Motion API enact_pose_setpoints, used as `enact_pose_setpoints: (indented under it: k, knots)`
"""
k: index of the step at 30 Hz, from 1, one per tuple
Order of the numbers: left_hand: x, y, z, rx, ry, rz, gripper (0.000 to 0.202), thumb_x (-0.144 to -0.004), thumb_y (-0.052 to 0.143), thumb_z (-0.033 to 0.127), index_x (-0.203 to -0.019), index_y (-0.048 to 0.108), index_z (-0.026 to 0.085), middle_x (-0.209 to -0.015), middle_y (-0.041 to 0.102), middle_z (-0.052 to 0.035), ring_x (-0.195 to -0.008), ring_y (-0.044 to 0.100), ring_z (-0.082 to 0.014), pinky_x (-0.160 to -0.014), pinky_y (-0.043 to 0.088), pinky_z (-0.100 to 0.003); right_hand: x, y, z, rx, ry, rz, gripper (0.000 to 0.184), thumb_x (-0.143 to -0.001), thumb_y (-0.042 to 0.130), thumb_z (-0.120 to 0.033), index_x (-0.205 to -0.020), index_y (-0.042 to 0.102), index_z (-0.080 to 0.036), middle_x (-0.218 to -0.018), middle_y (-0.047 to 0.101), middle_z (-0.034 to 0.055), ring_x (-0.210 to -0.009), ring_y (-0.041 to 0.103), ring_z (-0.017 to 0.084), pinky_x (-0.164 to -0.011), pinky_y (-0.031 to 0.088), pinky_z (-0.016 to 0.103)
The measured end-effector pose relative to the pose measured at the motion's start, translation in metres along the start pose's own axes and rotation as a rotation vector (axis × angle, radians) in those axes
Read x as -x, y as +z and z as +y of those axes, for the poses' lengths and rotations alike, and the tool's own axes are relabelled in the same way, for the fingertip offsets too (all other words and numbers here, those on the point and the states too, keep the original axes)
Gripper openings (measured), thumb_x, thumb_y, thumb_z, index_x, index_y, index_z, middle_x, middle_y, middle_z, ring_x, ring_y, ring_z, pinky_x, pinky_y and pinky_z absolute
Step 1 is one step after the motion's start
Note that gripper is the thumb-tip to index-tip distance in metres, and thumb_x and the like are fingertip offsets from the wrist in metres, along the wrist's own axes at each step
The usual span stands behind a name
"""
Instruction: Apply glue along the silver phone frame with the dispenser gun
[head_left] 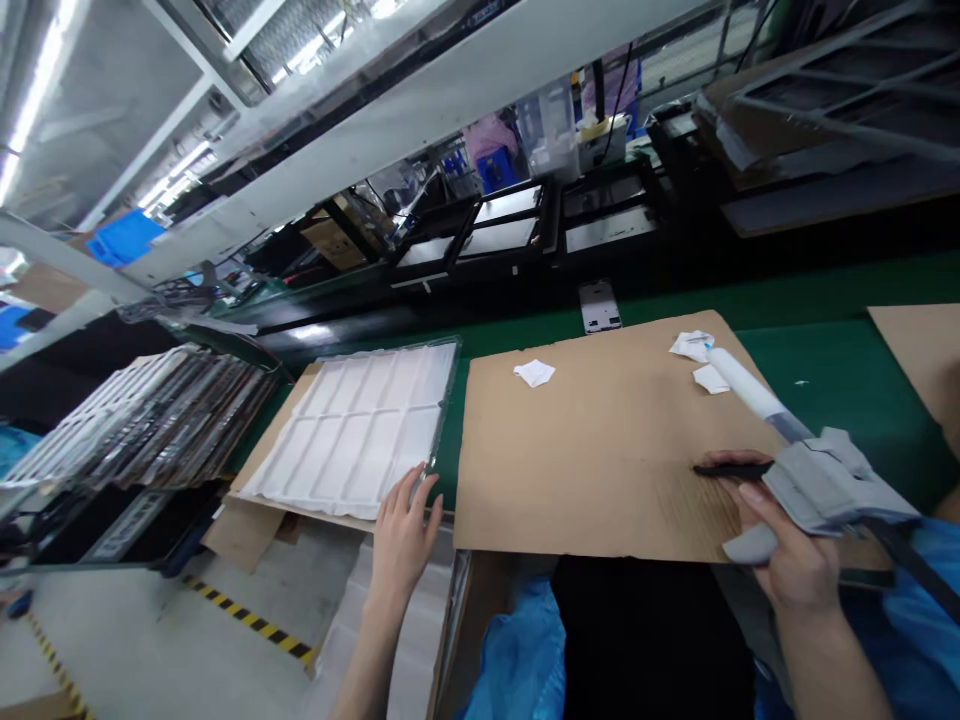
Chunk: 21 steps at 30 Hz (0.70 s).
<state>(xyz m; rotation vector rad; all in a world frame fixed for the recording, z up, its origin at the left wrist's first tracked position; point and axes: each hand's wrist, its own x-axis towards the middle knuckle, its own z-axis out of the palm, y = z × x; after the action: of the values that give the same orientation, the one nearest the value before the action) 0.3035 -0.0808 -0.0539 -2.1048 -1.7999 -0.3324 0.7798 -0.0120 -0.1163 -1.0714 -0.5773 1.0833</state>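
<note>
My left hand [407, 530] is open, its fingers spread at the near right corner of a white compartmented tray [360, 425]. I cannot tell whether the fingertips touch the tray. On the right, my right hand [787, 550] is closed around a glue gun with a grey body [825, 480] and a long white tube [746, 385]. A thin black piece [724, 469] juts left past my fingers. The tube's blue tip is beside crumpled white paper [691, 346] on a brown cardboard sheet [570, 460]. Another white scrap [535, 373] lies farther left on the sheet.
A pale flat phone-sized part [599, 306] lies beyond the cardboard on the green bench top [810, 370]. Black frames [502, 225] line the back. Stacked trays [142, 415] stand at far left. A second cardboard sheet [926, 360] is at the right edge.
</note>
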Motion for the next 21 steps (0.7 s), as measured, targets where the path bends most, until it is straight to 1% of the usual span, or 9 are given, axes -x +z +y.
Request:
enact_pose_setpoints:
  k: [3,5,8,11,13,15,17,19,21]
  knots:
    - [0.007,-0.004,-0.019,-0.016,-0.002,-0.026,0.045,-0.121,0.057,0.037,-0.163,0.064,0.023,-0.171,0.066,-0.0203,-0.149,0.074,-0.0359,-0.126,0.059,-0.054,-0.001,-0.001,0.001,0.016,0.0,-0.008,0.057,-0.076,0.095,-0.051,-0.113,0.075,-0.013,-0.121,0.075,0.0115,-0.118,0.077,0.022,-0.108,0.07,0.032]
    - [0.014,-0.007,-0.035,-0.034,-0.017,-0.081,0.05,-0.12,0.054,0.04,-0.166,0.063,0.022,-0.171,0.066,-0.0204,-0.152,0.071,-0.0381,-0.129,0.055,-0.058,-0.002,0.0,0.001,0.009,0.003,-0.01,0.058,-0.074,0.096,-0.051,-0.113,0.074,-0.013,-0.122,0.074,0.0103,-0.122,0.076,0.022,-0.111,0.069,0.03]
    - [0.022,-0.015,-0.061,-0.021,-0.07,-0.155,0.053,-0.119,0.045,0.037,-0.165,0.067,0.024,-0.167,0.07,-0.0172,-0.153,0.071,-0.0366,-0.128,0.056,-0.056,-0.003,0.001,0.0,0.0,-0.012,-0.01,0.057,-0.074,0.095,-0.049,-0.113,0.072,-0.014,-0.122,0.074,0.0103,-0.118,0.076,0.021,-0.107,0.07,0.031]
    - [0.026,-0.029,-0.085,0.004,-0.137,-0.124,0.053,-0.117,0.041,0.036,-0.16,0.07,0.025,-0.165,0.073,-0.0147,-0.152,0.072,-0.0334,-0.129,0.056,-0.053,-0.003,0.002,-0.002,0.011,-0.027,-0.005,0.053,-0.076,0.095,-0.047,-0.109,0.072,-0.013,-0.12,0.074,0.0114,-0.116,0.076,0.022,-0.104,0.071,0.034]
    - [0.027,-0.037,-0.1,0.032,-0.182,-0.094,0.052,-0.117,0.041,0.038,-0.157,0.072,0.024,-0.163,0.074,-0.0144,-0.15,0.073,-0.0325,-0.13,0.055,-0.053,-0.003,0.004,-0.005,0.003,-0.017,-0.004,0.053,-0.074,0.095,-0.047,-0.108,0.073,-0.013,-0.119,0.073,0.0112,-0.117,0.076,0.022,-0.108,0.071,0.035]
    - [0.028,-0.042,-0.111,0.064,-0.235,-0.1,0.052,-0.116,0.042,0.041,-0.155,0.073,0.024,-0.163,0.074,-0.0153,-0.15,0.073,-0.033,-0.133,0.053,-0.055,-0.001,0.005,-0.009,-0.004,-0.003,0.003,0.054,-0.072,0.096,-0.046,-0.109,0.074,-0.013,-0.118,0.074,0.0116,-0.117,0.076,0.022,-0.112,0.069,0.036]
    - [0.029,-0.044,-0.119,0.078,-0.296,-0.137,0.054,-0.115,0.042,0.044,-0.153,0.074,0.023,-0.164,0.073,-0.0164,-0.152,0.072,-0.035,-0.137,0.047,-0.061,0.001,0.008,-0.014,0.002,0.004,0.019,0.056,-0.07,0.095,-0.046,-0.109,0.073,-0.013,-0.116,0.074,0.0131,-0.115,0.076,0.024,-0.117,0.068,0.043]
    - [0.03,-0.042,-0.124,0.08,-0.344,-0.196,0.058,-0.113,0.042,0.046,-0.155,0.073,0.022,-0.166,0.071,-0.0171,-0.155,0.069,-0.0371,-0.139,0.04,-0.069,0.002,0.01,-0.017,0.009,0.003,0.033,0.055,-0.07,0.093,-0.046,-0.109,0.073,-0.013,-0.115,0.073,0.0144,-0.112,0.076,0.026,-0.124,0.063,0.054]
    - [0.033,-0.04,-0.127,0.085,-0.357,-0.266,0.061,-0.112,0.042,0.047,-0.159,0.071,0.021,-0.169,0.069,-0.0171,-0.158,0.066,-0.0378,-0.139,0.039,-0.07,0.002,0.011,-0.019,0.017,-0.006,0.033,0.053,-0.07,0.092,-0.046,-0.107,0.072,-0.013,-0.113,0.073,0.0151,-0.111,0.075,0.029,-0.13,0.056,0.065]
